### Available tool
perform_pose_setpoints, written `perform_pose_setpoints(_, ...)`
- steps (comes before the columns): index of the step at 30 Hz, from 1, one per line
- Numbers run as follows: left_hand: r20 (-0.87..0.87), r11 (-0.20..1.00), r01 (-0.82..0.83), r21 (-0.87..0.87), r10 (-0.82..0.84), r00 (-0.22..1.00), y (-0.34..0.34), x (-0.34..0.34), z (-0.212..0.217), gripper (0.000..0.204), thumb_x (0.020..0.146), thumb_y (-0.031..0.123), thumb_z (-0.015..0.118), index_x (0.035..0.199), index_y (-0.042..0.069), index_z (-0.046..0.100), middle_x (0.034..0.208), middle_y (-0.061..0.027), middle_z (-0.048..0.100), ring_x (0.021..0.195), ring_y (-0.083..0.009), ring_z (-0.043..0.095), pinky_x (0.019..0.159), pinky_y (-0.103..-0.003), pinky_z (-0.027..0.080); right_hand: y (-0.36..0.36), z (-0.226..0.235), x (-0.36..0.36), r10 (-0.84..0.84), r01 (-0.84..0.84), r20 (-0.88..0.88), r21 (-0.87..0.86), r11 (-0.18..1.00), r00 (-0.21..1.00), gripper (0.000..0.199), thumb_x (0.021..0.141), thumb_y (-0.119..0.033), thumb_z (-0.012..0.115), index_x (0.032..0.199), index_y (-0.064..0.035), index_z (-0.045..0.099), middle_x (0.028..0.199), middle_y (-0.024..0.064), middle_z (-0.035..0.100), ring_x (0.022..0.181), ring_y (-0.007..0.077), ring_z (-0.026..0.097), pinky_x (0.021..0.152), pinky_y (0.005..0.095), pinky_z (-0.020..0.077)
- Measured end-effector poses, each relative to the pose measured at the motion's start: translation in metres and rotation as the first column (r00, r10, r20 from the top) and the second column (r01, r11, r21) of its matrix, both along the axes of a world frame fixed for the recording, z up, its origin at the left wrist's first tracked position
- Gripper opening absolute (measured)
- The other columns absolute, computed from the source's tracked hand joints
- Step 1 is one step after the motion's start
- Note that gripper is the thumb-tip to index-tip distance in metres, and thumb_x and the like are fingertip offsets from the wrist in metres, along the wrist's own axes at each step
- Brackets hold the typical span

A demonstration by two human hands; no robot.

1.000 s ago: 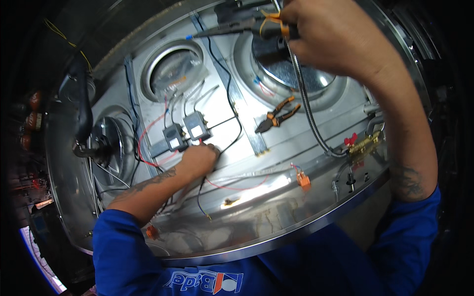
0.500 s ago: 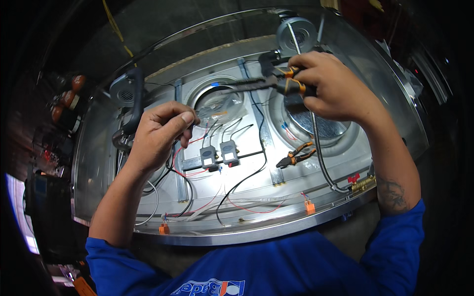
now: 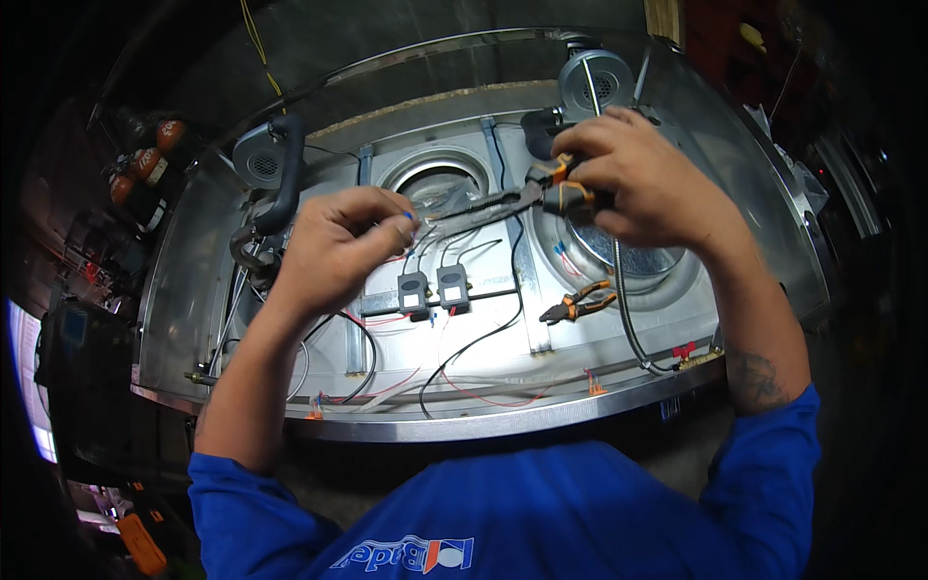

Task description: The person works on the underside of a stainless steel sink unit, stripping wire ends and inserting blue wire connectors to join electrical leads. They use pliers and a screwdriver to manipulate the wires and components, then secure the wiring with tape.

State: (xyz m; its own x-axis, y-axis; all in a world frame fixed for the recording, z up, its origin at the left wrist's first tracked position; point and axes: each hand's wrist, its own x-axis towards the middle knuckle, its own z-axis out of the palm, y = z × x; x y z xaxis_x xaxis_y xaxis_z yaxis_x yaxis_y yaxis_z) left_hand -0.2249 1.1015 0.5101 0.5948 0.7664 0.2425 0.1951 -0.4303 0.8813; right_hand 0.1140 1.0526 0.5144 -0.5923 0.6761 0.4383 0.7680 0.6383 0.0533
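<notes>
My left hand [image 3: 338, 246] pinches a thin wire with a blue tip [image 3: 410, 217] between thumb and forefinger, above the open metal appliance base [image 3: 483, 416]. My right hand [image 3: 638, 179] grips the orange-and-black handles of long-nose pliers [image 3: 503, 203], whose jaws reach left toward the wire end by my left fingertips. Below them two small black modules [image 3: 433, 288] sit side by side on the metal floor, with red and black wires running from them.
A second pair of orange-handled pliers [image 3: 580, 304] lies on the panel near a round opening [image 3: 628, 256]. A grey flexible conduit [image 3: 628, 324] curves down to brass fittings [image 3: 694, 358]. A black hose [image 3: 280, 184] and round metal ports [image 3: 440, 179] sit behind.
My left hand rose from the modules, took the wire and lifted it. My right hand moved down and left with the pliers toward that wire. The view tilted so more of the base shows.
</notes>
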Motion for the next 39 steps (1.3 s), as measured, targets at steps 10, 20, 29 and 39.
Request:
perform_pose_setpoints(10, -0.184, 0.981, 0.02, 0.193, 0.016, 0.983, 0.006, 0.04, -0.05, 0.025, 0.096, 0.02, 0.071, 0.107, -0.002, 0.076, 0.117, -0.017, 0.071, 0.108, -0.022, 0.066, 0.095, -0.032, 0.051, 0.006, 0.014, 0.028, -0.261, 0.262, -0.111, -0.006, 0.965, 0.959, 0.021, 0.074, -0.002, 0.067, 0.093, 0.0017, 0.074, 0.118, 0.0162, 0.067, 0.106, 0.0339, 0.064, 0.095, 0.0436, 0.051)
perform_pose_setpoints(20, 0.622, 0.945, 0.131, -0.3, 0.09, 0.778, 0.003, 0.003, -0.007, 0.016, 0.097, 0.005, 0.067, 0.112, 0.003, 0.066, 0.111, -0.0147, 0.072, 0.097, -0.0225, 0.073, 0.085, -0.034, 0.061, -0.002, 0.005, -0.008, 0.045, -0.045, -0.117, 0.002, 0.999, 0.992, 0.024, 0.069, -0.006, 0.068, 0.091, -0.0006, 0.074, 0.109, 0.0151, 0.069, 0.1, 0.035, 0.066, 0.089, 0.0442, 0.053)
perform_pose_setpoints(29, 0.708, 0.932, 0.209, -0.297, 0.068, 0.703, 0.0, 0.0, -0.002, 0.016, 0.096, 0.005, 0.07, 0.112, 0.004, 0.068, 0.104, -0.0097, 0.072, 0.097, -0.0193, 0.072, 0.086, -0.033, 0.059, -0.008, 0.014, -0.021, 0.0, -0.022, -0.283, -0.074, 0.997, 0.959, 0.023, 0.064, -0.001, 0.069, 0.087, -0.0006, 0.071, 0.114, 0.0136, 0.066, 0.103, 0.0326, 0.063, 0.088, 0.0402, 0.0512)
perform_pose_setpoints(39, 0.702, 0.96, 0.185, -0.21, 0.016, 0.712, -0.004, 0.003, -0.008, 0.016, 0.095, 0.002, 0.07, 0.111, 0.004, 0.067, 0.107, -0.0116, 0.072, 0.097, -0.0206, 0.072, 0.086, -0.036, 0.06, -0.01, 0.012, -0.026, -0.036, 0.029, -0.296, -0.029, 0.999, 0.954, 0.014, 0.07, -0.005, 0.07, 0.082, 0.0001, 0.071, 0.109, 0.0152, 0.067, 0.1, 0.0329, 0.064, 0.088, 0.0424, 0.0525)
